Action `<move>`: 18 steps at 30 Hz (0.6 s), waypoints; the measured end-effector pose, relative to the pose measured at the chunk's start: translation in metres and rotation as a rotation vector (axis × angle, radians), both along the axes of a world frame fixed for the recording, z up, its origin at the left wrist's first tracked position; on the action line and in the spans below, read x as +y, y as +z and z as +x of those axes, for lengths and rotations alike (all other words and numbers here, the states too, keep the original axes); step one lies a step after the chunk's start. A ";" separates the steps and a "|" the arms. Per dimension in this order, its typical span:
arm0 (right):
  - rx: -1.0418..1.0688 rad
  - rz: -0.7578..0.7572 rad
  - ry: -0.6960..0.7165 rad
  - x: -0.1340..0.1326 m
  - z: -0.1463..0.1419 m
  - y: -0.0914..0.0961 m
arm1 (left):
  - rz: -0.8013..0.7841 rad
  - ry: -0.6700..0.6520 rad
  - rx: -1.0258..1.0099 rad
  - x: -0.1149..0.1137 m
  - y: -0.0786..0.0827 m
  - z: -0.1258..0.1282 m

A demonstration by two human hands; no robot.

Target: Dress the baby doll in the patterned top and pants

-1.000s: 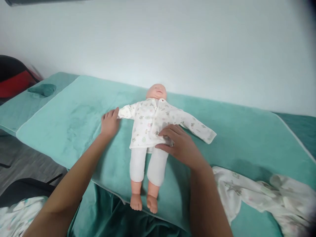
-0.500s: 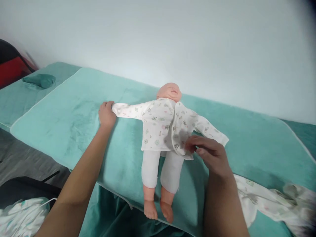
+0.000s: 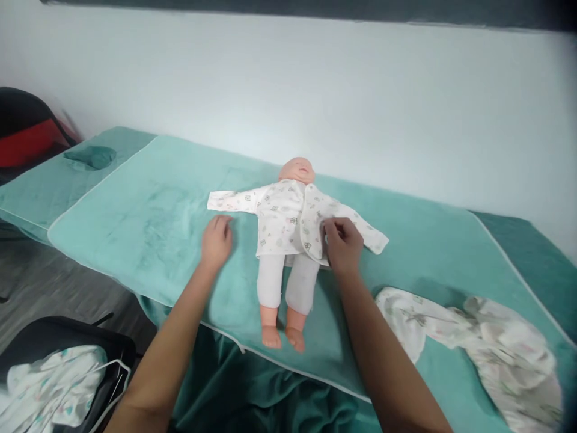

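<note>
Bald pinkish plastic baby doll (image 3: 296, 171) lies on its back mid-bed, on a pale green plush bed cover (image 3: 135, 222), head toward the white wall, feet near the front edge. It wears a white long-sleeved printed fabric jacket (image 3: 278, 224); both doll hands are hidden inside the spread sleeves. White coverings on the legs, tops under the jacket hem; feet bare.

Left hand (image 3: 217, 240) is loose and empty, fingers slightly bent, just below the sleeve on its side. Right hand (image 3: 345, 245) has curled fingers at the jacket's side by the curved front edge; fingertips hard to make out, can't tell if they pinch fabric. Both forearms cut off at bottom.

Crumpled white printed cloth (image 3: 509, 343) lower right, blurry toward the frame edge. White cloth with teal marks (image 3: 58, 385) on a black chair (image 3: 49, 334), cut off lower left. Black-and-red chair (image 3: 27, 141) cropped at left.
</note>
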State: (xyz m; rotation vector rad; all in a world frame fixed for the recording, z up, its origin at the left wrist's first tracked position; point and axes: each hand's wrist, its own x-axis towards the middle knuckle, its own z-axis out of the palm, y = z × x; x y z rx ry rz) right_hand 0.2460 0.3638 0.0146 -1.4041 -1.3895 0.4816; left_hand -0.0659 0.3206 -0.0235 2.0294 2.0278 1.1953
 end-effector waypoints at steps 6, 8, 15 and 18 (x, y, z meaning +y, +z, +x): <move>-0.430 -0.199 0.047 0.045 -0.030 0.053 | -0.027 -0.083 0.002 -0.042 -0.008 0.025; -0.546 -0.305 0.051 0.064 -0.039 0.063 | 0.005 -0.106 -0.089 -0.053 -0.008 0.028; -0.614 -0.248 0.131 0.103 -0.052 0.076 | -0.281 -0.045 -0.342 -0.189 -0.039 0.040; -0.549 -0.170 0.152 0.093 -0.055 0.073 | -0.674 -0.246 -0.223 -0.287 -0.072 0.051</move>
